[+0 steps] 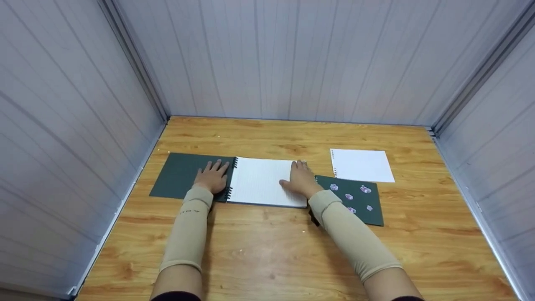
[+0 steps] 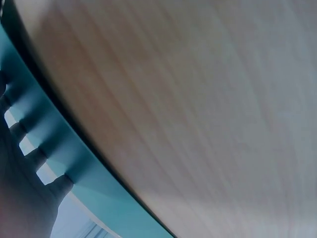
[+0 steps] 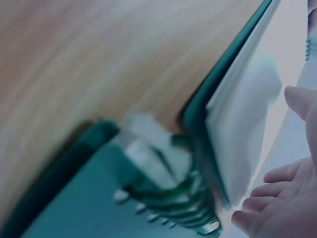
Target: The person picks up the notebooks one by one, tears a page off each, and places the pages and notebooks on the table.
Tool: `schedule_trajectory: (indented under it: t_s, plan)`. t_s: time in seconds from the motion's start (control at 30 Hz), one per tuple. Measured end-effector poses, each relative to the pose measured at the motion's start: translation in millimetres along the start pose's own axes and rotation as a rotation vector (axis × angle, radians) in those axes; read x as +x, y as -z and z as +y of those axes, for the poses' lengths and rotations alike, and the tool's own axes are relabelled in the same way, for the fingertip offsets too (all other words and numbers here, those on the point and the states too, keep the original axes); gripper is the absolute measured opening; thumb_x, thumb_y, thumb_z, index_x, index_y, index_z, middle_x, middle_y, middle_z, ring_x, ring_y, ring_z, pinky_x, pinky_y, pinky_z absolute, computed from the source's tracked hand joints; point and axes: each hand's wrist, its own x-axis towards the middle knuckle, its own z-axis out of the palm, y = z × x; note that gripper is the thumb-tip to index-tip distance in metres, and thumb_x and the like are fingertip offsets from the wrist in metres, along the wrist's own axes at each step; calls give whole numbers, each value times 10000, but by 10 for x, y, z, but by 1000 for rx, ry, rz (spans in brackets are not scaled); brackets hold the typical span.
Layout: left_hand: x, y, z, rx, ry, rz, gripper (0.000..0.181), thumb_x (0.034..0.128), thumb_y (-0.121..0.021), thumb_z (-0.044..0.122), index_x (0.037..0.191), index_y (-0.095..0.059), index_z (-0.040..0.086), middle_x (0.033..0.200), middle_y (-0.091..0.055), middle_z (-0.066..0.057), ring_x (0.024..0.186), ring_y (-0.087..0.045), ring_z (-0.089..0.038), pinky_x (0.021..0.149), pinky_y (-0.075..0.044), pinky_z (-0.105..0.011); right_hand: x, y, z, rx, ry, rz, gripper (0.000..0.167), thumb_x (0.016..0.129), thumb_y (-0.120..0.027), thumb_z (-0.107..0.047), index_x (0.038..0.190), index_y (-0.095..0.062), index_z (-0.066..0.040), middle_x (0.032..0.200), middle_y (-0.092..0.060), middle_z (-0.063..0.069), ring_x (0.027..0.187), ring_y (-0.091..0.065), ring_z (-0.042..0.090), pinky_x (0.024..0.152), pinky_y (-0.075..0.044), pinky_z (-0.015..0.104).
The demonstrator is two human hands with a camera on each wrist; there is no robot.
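A spiral notebook lies spread on the table, its dark green cover [image 1: 167, 177] to the left and its white ruled page [image 1: 263, 182] to the right, with a black coil between them. My left hand [image 1: 211, 177] rests on the cover near the coil, fingers spread straight; the left wrist view shows the same hand [image 2: 27, 183] over the green cover [image 2: 94, 173]. Palm down, my right hand [image 1: 301, 179] lies on the page's right edge, thumb apart from the fingers. In the right wrist view this hand [image 3: 285, 198] is beside the page [image 3: 252, 114], and no object is in its grasp.
A dark green cover with purple flower pictures [image 1: 363, 200] lies right of the notebook, partly under my right forearm. Behind it is a loose white punched sheet [image 1: 363, 165]. Green coil loops [image 3: 183, 203] show in the right wrist view. Panel walls [image 1: 276, 58] enclose the wooden table [image 1: 259, 251].
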Motion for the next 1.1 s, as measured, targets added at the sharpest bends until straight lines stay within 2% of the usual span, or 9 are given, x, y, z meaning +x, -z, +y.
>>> schedule_trajectory:
  t_s: [0.17,0.33,0.5,0.87,0.93,1.1]
  plan:
    - [53,-29,-6,5,-6,-3,612,1180,-330,317,1759,-198,173,1830,-131,-176,1682,-89,-488,1324,-129,-733,26,1,56,15,-20,-16,966,1066,-631,-506,1680,-218,115,1772,-161,338,1688,-104,461,1388,-106,547]
    - [13,-52,-24,-12,1,-11,613,1177,-338,314,1758,-205,174,1829,-136,-175,1684,-82,-486,1327,-121,-729,37,-52,69,38,-21,-25,923,1071,-647,-444,1683,-227,105,1774,-181,324,1691,-134,432,1389,-115,530]
    - [-39,-40,-23,-18,-8,6,608,1173,-358,302,1749,-240,145,1818,-168,-201,1674,-109,-506,1318,-142,-739,38,-58,57,69,-12,-16,914,1061,-671,-404,1676,-237,114,1769,-210,318,1691,-153,419,1391,-122,517]
    - [-1,30,8,-2,-13,16,607,1176,-350,298,1751,-229,148,1821,-161,-195,1674,-111,-502,1315,-146,-743,49,17,33,69,-39,-10,876,1076,-673,-381,1687,-250,81,1777,-229,283,1693,-172,393,1391,-127,498]
    - [-3,36,10,-8,-11,19,608,1175,-354,298,1751,-231,147,1820,-162,-196,1674,-111,-501,1318,-140,-740,41,26,15,73,-27,5,852,1074,-681,-350,1681,-269,84,1761,-278,284,1678,-225,404,1386,-161,505]
    - [4,9,12,-13,-2,16,607,1174,-350,301,1750,-236,152,1820,-166,-193,1675,-115,-499,1320,-139,-736,11,49,-27,186,-33,114,766,997,-731,-116,1651,-371,55,1640,-502,276,1541,-486,425,1293,-388,531]
